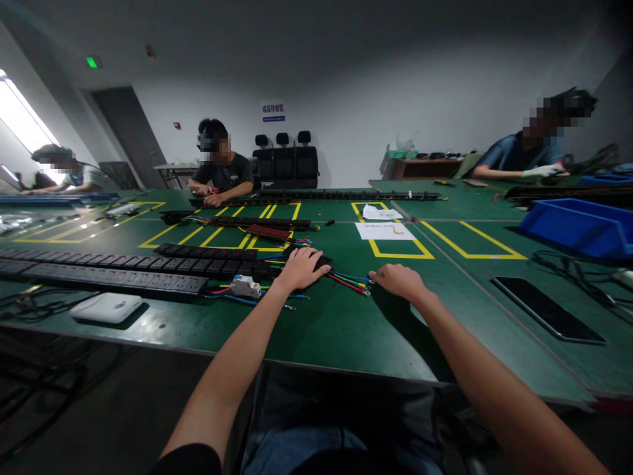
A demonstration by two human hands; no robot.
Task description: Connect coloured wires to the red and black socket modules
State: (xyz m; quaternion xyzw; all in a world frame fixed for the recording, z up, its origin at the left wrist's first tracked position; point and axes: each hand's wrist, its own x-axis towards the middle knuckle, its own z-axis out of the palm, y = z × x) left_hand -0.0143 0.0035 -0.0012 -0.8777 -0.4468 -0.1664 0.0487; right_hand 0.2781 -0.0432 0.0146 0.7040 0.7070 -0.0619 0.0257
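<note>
My left hand (301, 268) rests over the right end of a long black power strip (222, 265), its fingers bent around that end. From beneath the hand, blue, green, yellow and red wires (343, 280) fan out to the right, tipped with metal ring terminals. My right hand (399, 282) is closed, thumb and forefinger pinched at the tip of the blue wire. Nearer me lies a grey power strip (119, 277) with a white circuit breaker (246, 285) on its leads. Loose blue leads (277, 303) end just left of my left forearm.
A white box (106, 307) sits front left, a phone (546, 310) at right. White papers (383, 231), yellow tape outlines and more black strips (237, 222) cover the green table (341, 336). A blue bin (581, 227) stands right. Three people work across the table.
</note>
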